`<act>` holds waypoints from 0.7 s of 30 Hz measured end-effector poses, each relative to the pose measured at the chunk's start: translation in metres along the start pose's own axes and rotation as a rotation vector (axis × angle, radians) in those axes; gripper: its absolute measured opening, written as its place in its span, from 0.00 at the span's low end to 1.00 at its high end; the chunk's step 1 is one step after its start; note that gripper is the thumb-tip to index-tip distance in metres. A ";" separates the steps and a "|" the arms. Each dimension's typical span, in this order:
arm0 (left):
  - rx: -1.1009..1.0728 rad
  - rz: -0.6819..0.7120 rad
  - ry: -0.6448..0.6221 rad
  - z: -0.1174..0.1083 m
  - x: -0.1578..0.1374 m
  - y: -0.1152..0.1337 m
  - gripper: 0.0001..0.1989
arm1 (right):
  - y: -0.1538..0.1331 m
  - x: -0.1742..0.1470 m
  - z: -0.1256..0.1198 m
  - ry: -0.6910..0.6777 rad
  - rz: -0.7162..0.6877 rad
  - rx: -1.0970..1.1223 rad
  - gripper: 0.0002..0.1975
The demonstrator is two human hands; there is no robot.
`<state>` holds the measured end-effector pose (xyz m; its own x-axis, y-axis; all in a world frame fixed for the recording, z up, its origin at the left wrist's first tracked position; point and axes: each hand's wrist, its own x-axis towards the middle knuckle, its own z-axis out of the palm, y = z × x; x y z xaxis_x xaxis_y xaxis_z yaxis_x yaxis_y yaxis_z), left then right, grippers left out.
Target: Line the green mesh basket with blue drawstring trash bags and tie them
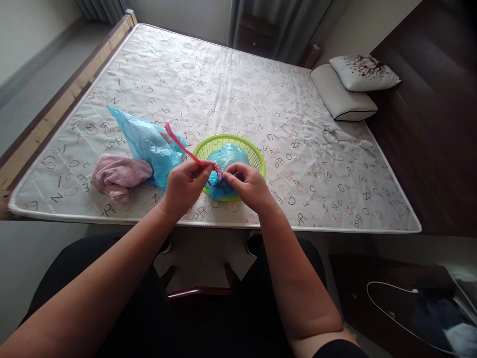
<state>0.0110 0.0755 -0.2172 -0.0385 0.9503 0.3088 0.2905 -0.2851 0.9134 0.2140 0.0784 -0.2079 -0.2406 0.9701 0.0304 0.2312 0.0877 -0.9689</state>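
Note:
A blue plastic bag (230,155) sits inside a green plastic basket (257,154) near the mattress's front edge. Red string (182,144) runs round the bag's gathered neck, and one long end sticks up to the left. My left hand (188,184) pinches the string between thumb and fingers. Close beside it, my right hand (248,184) is closed in a pinch on the red string at the bag's neck. Both hands are above the basket's near side. What the bag contains is hidden.
Left of the basket lies another blue plastic bag (149,141), with a crumpled pink towel (121,176) against it. The letter-patterned mattress (208,89) has a wooden rail (74,89) on its left. A white patterned pillow (365,72) rests on a bolster (345,97) at the far right.

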 end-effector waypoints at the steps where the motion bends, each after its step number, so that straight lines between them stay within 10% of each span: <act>1: -0.007 -0.011 0.007 0.000 0.000 0.000 0.10 | 0.000 0.000 0.000 -0.002 0.000 0.004 0.17; 21: -0.119 0.065 -0.087 0.005 -0.009 -0.002 0.10 | 0.007 0.003 0.012 0.058 0.153 0.371 0.16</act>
<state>0.0154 0.0681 -0.2232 0.0615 0.9351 0.3489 0.1737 -0.3542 0.9189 0.2037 0.0797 -0.2170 -0.1741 0.9777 -0.1179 -0.0978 -0.1363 -0.9858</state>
